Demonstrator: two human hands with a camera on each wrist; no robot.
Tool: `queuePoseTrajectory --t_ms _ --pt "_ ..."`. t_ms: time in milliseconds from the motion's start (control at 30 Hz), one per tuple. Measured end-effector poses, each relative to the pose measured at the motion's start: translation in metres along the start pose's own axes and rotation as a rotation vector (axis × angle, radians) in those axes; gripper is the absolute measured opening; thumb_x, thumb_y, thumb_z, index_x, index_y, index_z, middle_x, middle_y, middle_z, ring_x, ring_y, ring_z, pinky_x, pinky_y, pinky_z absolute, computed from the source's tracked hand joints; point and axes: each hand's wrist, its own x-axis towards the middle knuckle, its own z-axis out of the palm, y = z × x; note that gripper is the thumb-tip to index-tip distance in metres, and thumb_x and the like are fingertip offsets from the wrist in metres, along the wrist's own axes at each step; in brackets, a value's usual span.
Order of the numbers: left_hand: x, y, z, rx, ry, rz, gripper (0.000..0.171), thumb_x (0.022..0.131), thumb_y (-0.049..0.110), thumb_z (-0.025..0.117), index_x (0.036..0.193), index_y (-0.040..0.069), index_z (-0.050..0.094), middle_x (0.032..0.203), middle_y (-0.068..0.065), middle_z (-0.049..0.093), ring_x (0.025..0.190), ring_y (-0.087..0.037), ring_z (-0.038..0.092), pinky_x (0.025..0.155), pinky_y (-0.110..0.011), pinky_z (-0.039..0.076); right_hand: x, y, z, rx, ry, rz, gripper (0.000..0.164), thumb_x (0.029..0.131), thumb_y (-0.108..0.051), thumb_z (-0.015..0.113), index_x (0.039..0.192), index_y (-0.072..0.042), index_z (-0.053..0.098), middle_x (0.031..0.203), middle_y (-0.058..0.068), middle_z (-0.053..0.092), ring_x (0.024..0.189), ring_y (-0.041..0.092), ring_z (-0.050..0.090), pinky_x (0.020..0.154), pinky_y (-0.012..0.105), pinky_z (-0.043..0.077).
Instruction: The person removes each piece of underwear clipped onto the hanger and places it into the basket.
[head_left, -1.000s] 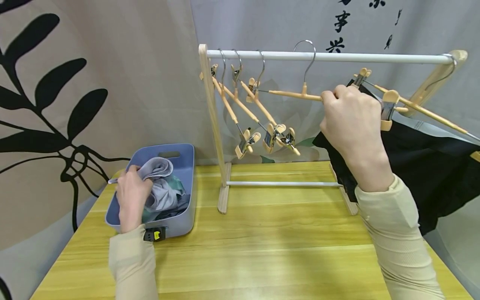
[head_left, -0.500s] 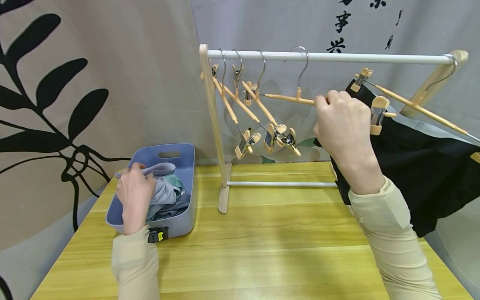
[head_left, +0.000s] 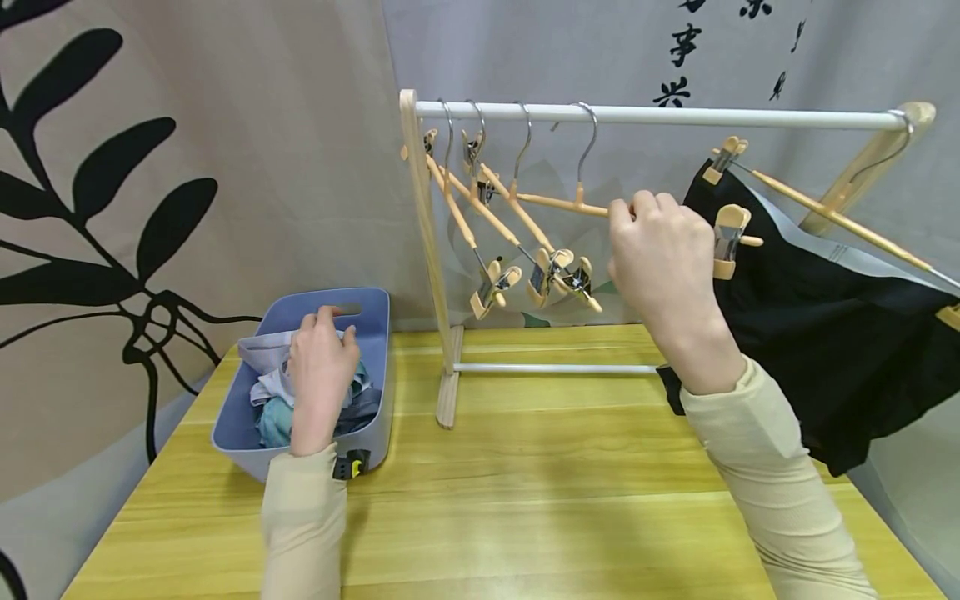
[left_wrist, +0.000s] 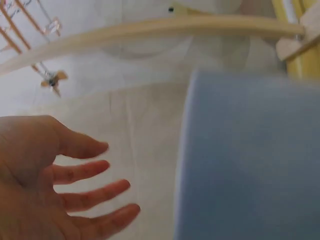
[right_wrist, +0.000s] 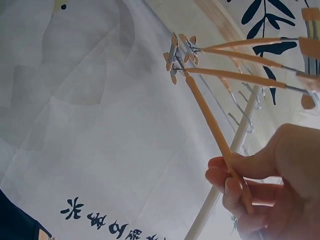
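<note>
My right hand (head_left: 663, 267) grips the wooden bar of a clip hanger (head_left: 558, 202), whose hook sits over the white rail. In the right wrist view, fingers and thumb curl round this hanger (right_wrist: 207, 117). One of its clips (head_left: 727, 242) stands out beyond the hand, overlapping a black garment (head_left: 825, 358) clipped to another hanger at the right. My left hand (head_left: 322, 367) is over the blue basket (head_left: 378, 417), holding nothing. Its fingers (left_wrist: 95, 195) are spread and loosely bent in the left wrist view. Crumpled lavender (head_left: 262, 350) and teal clothes (head_left: 277, 423) lie in the basket.
The clothes rack (head_left: 431, 233) stands at the back of the wooden table (head_left: 525, 500). Several clip hangers (head_left: 457, 208) hang close together at its left end, their clips overlapping. A printed curtain (head_left: 315, 150) hangs behind.
My left hand has let go of the lavender cloth and moved right over the basket. My right hand has slid its hanger left along the rail, away from the black garment.
</note>
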Motion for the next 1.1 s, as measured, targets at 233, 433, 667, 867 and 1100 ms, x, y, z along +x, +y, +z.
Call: queuePoseTrajectory --t_ms 233,433,667,867,1100 --pt "0.007 0.023 0.024 -0.094 -0.055 0.168 0.046 0.088 0.023 0.058 0.127 0.002 0.045 0.121 -0.019 0.056 0.107 -0.043 0.053 0.085 -0.053 0.043 0.001 -0.008 0.002 -0.017 0.002 -0.007 0.017 0.082 0.005 0.049 0.091 0.007 0.063 0.076 0.02 0.06 0.063 0.033 0.055 0.05 0.04 0.044" --pt "0.015 0.045 0.044 -0.186 -0.166 0.246 0.066 0.088 0.03 0.058 0.141 0.007 0.026 0.14 -0.018 0.041 0.119 -0.041 0.047 0.092 -0.054 0.042 0.002 -0.015 0.006 -0.02 0.024 -0.005 0.013 0.082 0.007 0.049 0.086 0.007 0.061 0.075 0.019 0.059 0.064 0.032 0.055 0.05 0.038 0.044" --pt "0.027 0.064 0.056 -0.326 -0.21 0.297 0.08 0.088 0.034 0.058 0.147 0.01 0.009 0.147 -0.019 0.031 0.126 -0.042 0.04 0.098 -0.055 0.038 0.001 -0.021 0.01 -0.008 0.068 -0.032 0.019 0.082 0.01 0.05 0.097 0.006 0.061 0.081 0.019 0.06 0.067 0.031 0.057 0.052 0.038 0.047" --pt "0.033 0.07 0.066 -0.398 -0.18 0.357 0.067 0.089 0.026 0.059 0.14 0.003 0.022 0.128 -0.024 0.05 0.115 -0.039 0.051 0.096 -0.049 0.042 0.001 -0.026 0.012 0.034 0.092 -0.073 0.021 0.086 0.008 0.047 0.103 0.007 0.06 0.087 0.02 0.057 0.073 0.033 0.055 0.059 0.039 0.049" --pt "0.032 0.076 0.077 -0.37 -0.137 0.283 0.041 0.088 0.015 0.059 0.121 -0.003 0.041 0.104 -0.016 0.057 0.092 -0.035 0.06 0.079 -0.045 0.05 0.0 -0.031 0.015 0.079 0.168 -0.111 0.027 0.094 0.002 0.038 0.111 0.006 0.059 0.093 0.021 0.057 0.078 0.033 0.054 0.063 0.039 0.05"
